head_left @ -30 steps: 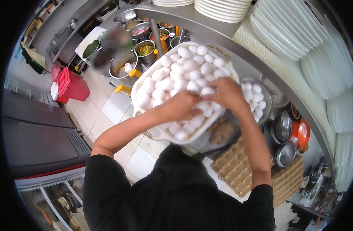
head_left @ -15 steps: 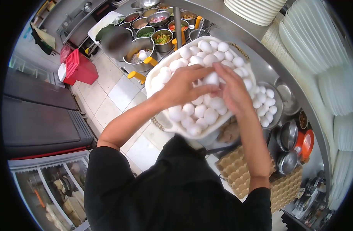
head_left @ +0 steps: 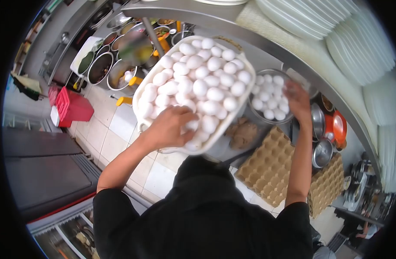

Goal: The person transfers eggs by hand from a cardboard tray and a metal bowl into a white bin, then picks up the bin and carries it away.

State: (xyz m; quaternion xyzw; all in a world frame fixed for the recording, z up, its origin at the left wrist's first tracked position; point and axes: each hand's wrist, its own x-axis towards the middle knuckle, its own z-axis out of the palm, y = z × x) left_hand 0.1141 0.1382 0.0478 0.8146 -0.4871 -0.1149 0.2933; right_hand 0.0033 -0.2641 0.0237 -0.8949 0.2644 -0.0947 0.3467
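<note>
A white tub [head_left: 248,69] heaped with white eggs [head_left: 199,87] stands in front of me. At its near-left side my left hand [head_left: 173,126] has its fingers and thumb curled around an egg [head_left: 192,125]. To the right of the tub, a metal bowl [head_left: 255,110] holds a smaller pile of white eggs [head_left: 268,93]. My right hand [head_left: 298,100] is at the right rim of this bowl, smeared by motion. Its fingers are blurred, and whether an egg is in them cannot be made out.
Cardboard egg trays [head_left: 269,166] lie near my right arm, with ginger-like brown roots [head_left: 242,134] beside them. Metal bowls [head_left: 322,153] and an orange bowl [head_left: 339,129] stand farther right. Stacked white plates [head_left: 349,52] line the shelf. A red bin [head_left: 75,105] is on the floor at left.
My hands were together over the tub around an egg. They have parted: the right moved right to the metal bowl, the left down to the tub's near side. The view has shifted.
</note>
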